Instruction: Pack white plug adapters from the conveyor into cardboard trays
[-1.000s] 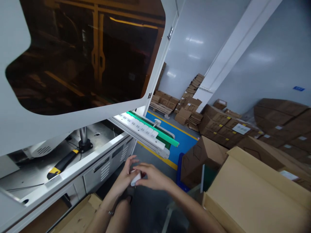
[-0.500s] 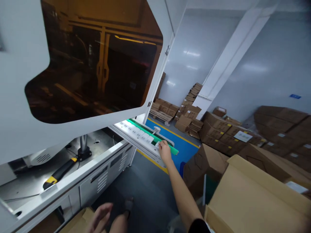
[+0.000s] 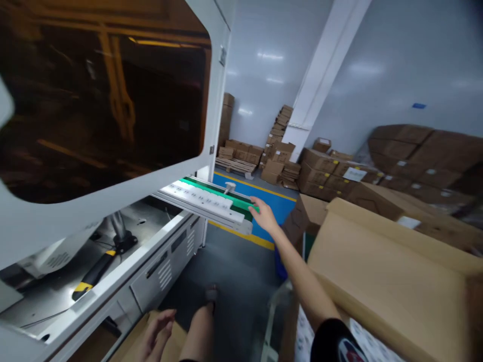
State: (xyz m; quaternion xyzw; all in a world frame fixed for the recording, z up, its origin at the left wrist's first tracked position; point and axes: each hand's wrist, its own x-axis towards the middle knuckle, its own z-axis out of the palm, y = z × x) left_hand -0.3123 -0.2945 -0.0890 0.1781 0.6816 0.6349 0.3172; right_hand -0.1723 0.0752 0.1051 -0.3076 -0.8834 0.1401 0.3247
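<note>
My right hand [image 3: 263, 213] is at the outer end of a narrow conveyor with a green belt [image 3: 241, 203], its fingers apart and nothing seen between them. A row of small white pieces [image 3: 199, 196] lies along the conveyor, left of that hand. Low in the view, my left hand [image 3: 158, 332] hangs over an open cardboard box [image 3: 175, 334], fingers slightly curled and apart, with nothing in it.
A white machine [image 3: 173, 176] with a dark amber window fills the left. On its metal shelf lies a black and yellow tool [image 3: 94, 276]. At the right stands a large open carton [image 3: 388, 261] with patterned contents. Stacked boxes [image 3: 320, 168] line the wall.
My right hand has let go of a white piece at the conveyor's end, and its fingers have spread. The view has turned to the right. My left hand remains low.
</note>
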